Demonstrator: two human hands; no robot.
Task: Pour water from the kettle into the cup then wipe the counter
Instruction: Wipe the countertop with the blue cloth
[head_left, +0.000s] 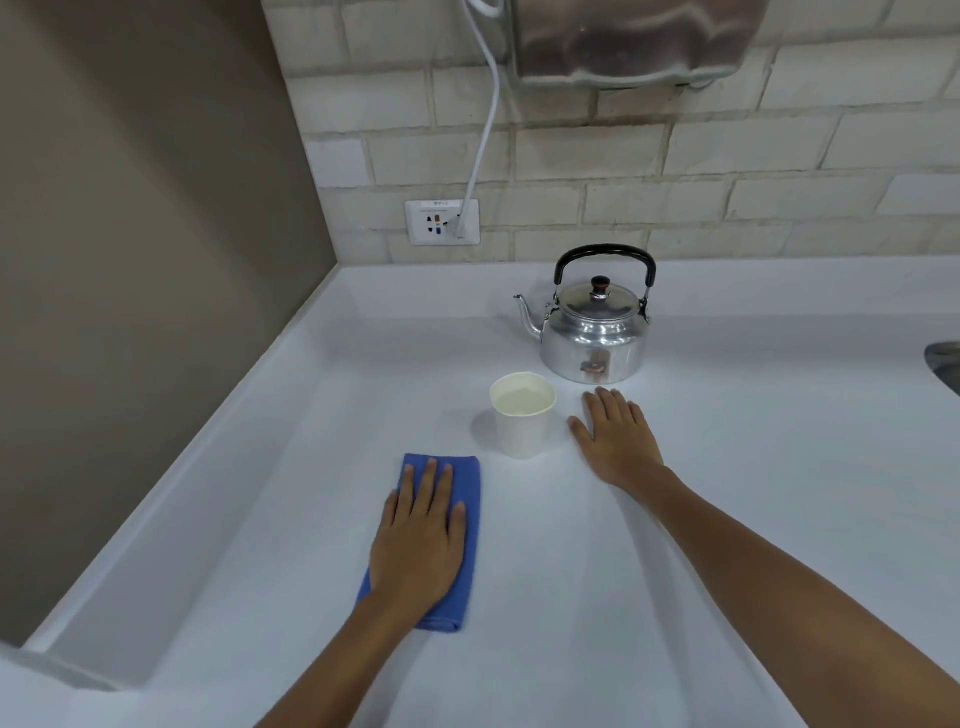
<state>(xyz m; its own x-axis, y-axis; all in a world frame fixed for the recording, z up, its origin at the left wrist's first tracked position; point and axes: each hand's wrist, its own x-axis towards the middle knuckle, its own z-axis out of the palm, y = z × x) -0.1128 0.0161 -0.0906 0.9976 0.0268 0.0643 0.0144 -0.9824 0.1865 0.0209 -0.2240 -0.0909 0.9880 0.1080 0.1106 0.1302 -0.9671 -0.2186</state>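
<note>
A shiny metal kettle (595, 332) with a black handle stands upright on the white counter (727, 467), spout pointing left. In front of it, slightly left, a white paper cup (522, 423) holds water. A folded blue cloth (467, 478) lies flat on the counter, left of the cup and nearer to me. My left hand (418, 540) presses flat on the cloth, fingers spread, covering most of it. Just right of the cup, below the kettle, my right hand (615, 439) rests palm down on the bare counter and holds nothing.
A brick wall backs the counter, with a socket plate (441, 222) and a white cable (485, 119) plugged in. A steel appliance (639, 41) hangs above. A brown wall closes off the left. A sink edge (945, 364) shows at far right.
</note>
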